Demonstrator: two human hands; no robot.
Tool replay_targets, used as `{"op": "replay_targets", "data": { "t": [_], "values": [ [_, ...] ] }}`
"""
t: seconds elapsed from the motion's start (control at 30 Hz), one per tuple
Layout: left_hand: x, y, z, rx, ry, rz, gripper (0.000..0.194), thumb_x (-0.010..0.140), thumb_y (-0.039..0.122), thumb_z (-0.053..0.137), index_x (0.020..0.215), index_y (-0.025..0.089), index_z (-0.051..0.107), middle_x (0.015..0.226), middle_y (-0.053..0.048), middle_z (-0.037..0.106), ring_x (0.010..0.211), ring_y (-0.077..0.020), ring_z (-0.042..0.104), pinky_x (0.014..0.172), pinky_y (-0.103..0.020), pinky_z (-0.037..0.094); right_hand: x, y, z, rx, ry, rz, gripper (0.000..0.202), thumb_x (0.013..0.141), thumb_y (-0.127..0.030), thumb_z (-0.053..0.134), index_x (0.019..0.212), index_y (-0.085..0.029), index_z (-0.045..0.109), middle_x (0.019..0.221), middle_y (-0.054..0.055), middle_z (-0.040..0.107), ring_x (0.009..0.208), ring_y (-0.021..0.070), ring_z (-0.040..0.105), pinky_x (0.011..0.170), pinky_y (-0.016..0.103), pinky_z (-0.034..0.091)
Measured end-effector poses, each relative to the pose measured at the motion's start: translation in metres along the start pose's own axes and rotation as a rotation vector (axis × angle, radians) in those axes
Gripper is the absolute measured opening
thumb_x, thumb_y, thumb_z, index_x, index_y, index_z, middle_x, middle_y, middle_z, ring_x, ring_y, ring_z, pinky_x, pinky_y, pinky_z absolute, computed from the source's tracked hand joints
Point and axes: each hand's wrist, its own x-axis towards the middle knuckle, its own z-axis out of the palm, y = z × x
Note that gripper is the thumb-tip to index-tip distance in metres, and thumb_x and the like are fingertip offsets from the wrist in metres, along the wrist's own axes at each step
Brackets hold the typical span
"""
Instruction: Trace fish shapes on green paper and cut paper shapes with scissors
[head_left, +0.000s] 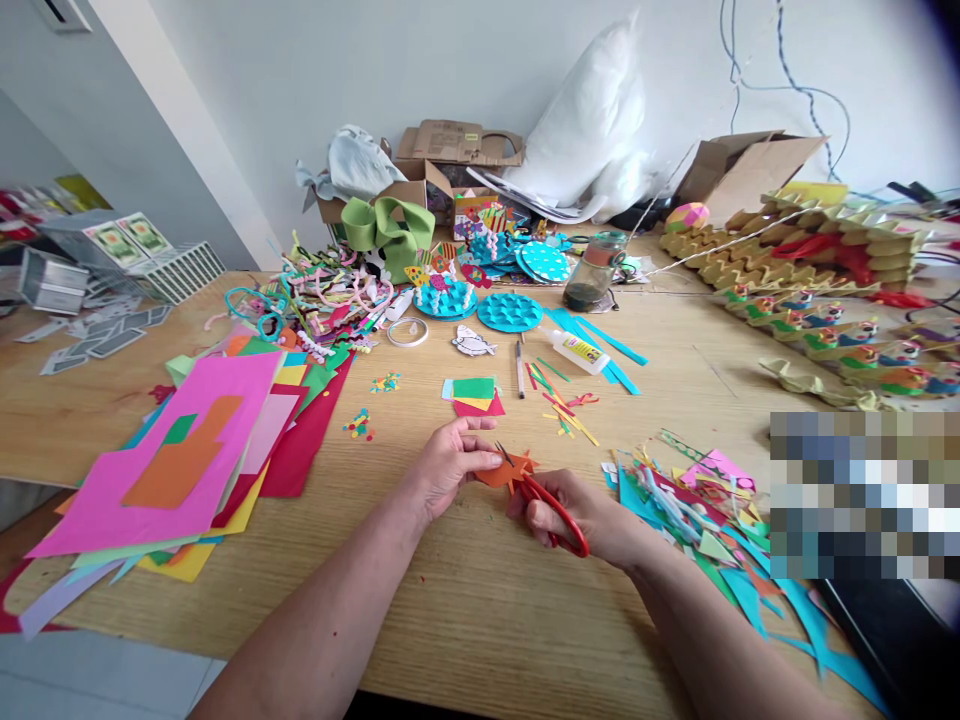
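Observation:
Between thumb and fingers, my left hand (455, 462) pinches a small orange paper cutout (496, 473) with a jagged outline, held above the table. My right hand (574, 508) grips red-handled scissors (574, 537), whose blades lie at the orange paper with the dark tips showing above it. Beyond my hands lie small stacked rectangles of green, yellow and red paper (474, 390), a white fish cutout (474, 341), a pen (520, 368) and a glue bottle (580, 352). Thin coloured paper strips (562, 405) are scattered beside the pen.
Coloured paper sheets (247, 450) are piled at left, paper scraps (720, 520) at right. Blue scalloped discs (510, 312), a glass jar (590, 275), pipe cleaners (315, 300) and a tape roll (407, 332) sit farther back. Egg cartons (795, 240) stand at the right rear.

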Motion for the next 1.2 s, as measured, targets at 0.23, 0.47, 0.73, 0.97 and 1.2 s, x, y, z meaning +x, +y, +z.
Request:
{"op": "replay_targets", "data": {
  "t": [0.23,0.47,0.73,0.97,1.2],
  "values": [
    [-0.0001,0.0008,0.0,-0.005,0.0,-0.006,0.058,0.052,0.014,0.081,0.105,0.013,0.057,0.067,0.002,0.063,0.058,-0.0104,0.058,0.059,-0.022,0.041,-0.0011,-0.002,0.0005,-0.009,0.012,0.008,0.063,0.067,-0.077,0.057,0.075,-0.014,0.054,0.054,-0.002,0.048,0.047,0.0088,0.039,0.042,0.022,0.026],
    [0.0008,-0.0005,-0.0008,-0.019,-0.004,0.004,0.058,0.052,0.014,0.081,0.105,0.013,0.057,0.066,0.002,0.063,0.059,-0.0106,0.059,0.06,-0.023,0.043,-0.0002,-0.003,0.0009,-0.023,0.034,0.017,0.064,0.065,-0.079,0.055,0.072,-0.015,0.054,0.051,-0.003,0.046,0.045,0.0081,0.036,0.041,0.022,0.024],
    [0.0026,-0.0007,-0.0017,-0.017,0.003,0.002,0.058,0.054,0.013,0.079,0.106,0.012,0.054,0.068,0.002,0.064,0.059,-0.0103,0.058,0.059,-0.023,0.043,0.0002,-0.0019,0.0008,-0.019,0.039,0.011,0.065,0.066,-0.079,0.054,0.075,-0.014,0.054,0.051,-0.003,0.046,0.044,0.008,0.037,0.04,0.022,0.025],
    [0.0021,-0.0003,-0.0014,-0.009,-0.008,-0.005,0.061,0.052,0.013,0.079,0.108,0.012,0.054,0.067,0.002,0.064,0.061,-0.0118,0.06,0.062,-0.025,0.043,0.0004,-0.0003,0.0011,-0.03,0.026,-0.005,0.063,0.068,-0.076,0.056,0.075,-0.013,0.054,0.052,-0.002,0.048,0.045,0.0082,0.039,0.041,0.021,0.026],
    [0.0028,-0.0011,-0.0025,-0.001,-0.015,-0.004,0.06,0.054,0.014,0.078,0.108,0.012,0.053,0.068,0.002,0.063,0.061,-0.0114,0.059,0.06,-0.024,0.043,0.0,0.0009,-0.0005,-0.031,0.036,-0.007,0.061,0.069,-0.075,0.056,0.073,-0.013,0.054,0.053,-0.003,0.046,0.045,0.0077,0.038,0.041,0.021,0.026]
  ]
}}
